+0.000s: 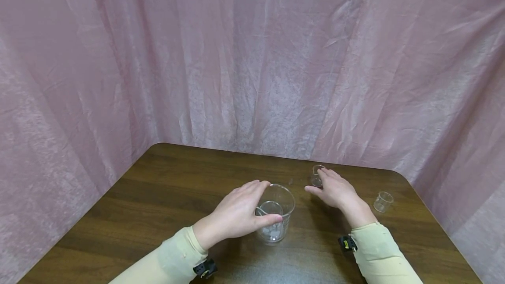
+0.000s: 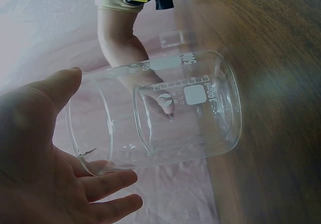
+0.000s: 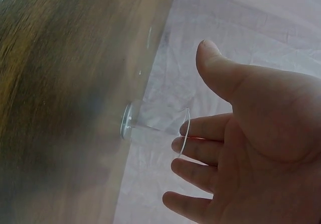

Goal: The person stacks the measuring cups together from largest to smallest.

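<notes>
Hands at glass beakers on a worktop (image 1: 165, 192).
Head: left grip (image 1: 234, 216) holds the large beaker (image 1: 287, 207); right grip (image 1: 337, 192), loose, is at a small beaker (image 1: 316, 179) beyond and right of it. Left wrist: an inner beaker (image 2: 173, 116) stands inside the large beaker. Right wrist: thumb (image 3: 215, 68) clear; gentle pinching should suit.

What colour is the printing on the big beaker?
White; the printing on the big beaker shows best in the left wrist view.

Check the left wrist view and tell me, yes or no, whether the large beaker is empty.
No, a smaller beaker with white markings sits inside the large beaker.
</notes>
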Demonstrator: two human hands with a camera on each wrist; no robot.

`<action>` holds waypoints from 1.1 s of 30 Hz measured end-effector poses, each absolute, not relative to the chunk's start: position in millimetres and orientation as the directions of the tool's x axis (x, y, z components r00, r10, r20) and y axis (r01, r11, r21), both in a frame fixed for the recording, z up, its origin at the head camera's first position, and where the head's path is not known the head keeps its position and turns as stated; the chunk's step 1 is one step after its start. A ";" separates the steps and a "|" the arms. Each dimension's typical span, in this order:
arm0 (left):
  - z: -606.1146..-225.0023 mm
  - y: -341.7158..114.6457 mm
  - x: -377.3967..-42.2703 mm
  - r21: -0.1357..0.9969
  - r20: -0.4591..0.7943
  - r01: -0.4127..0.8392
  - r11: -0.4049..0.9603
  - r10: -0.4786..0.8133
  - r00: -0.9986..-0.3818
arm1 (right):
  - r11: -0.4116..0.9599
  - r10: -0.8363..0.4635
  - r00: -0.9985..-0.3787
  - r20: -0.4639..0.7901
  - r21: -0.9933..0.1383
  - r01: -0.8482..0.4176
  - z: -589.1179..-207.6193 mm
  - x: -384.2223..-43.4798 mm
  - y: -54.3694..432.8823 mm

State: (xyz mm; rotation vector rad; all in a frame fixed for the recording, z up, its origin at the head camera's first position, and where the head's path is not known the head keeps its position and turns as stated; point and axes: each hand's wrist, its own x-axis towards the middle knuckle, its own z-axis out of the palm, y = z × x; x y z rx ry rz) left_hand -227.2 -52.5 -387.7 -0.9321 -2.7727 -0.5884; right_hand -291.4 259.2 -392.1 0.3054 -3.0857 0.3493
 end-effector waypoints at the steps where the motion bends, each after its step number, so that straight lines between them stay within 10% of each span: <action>1: -387.7 -52.6 -227.3 0.316 0.269 0.609 0.728 0.547 -0.793 | 0.956 -0.193 -0.980 0.042 -0.218 -0.198 -392.0 -291.5 258.9; 33: -387.4 -52.9 -226.6 0.329 0.263 0.601 0.728 0.541 -0.799 | 0.932 -0.211 -0.966 0.148 -0.268 -0.245 -383.8 -290.1 256.9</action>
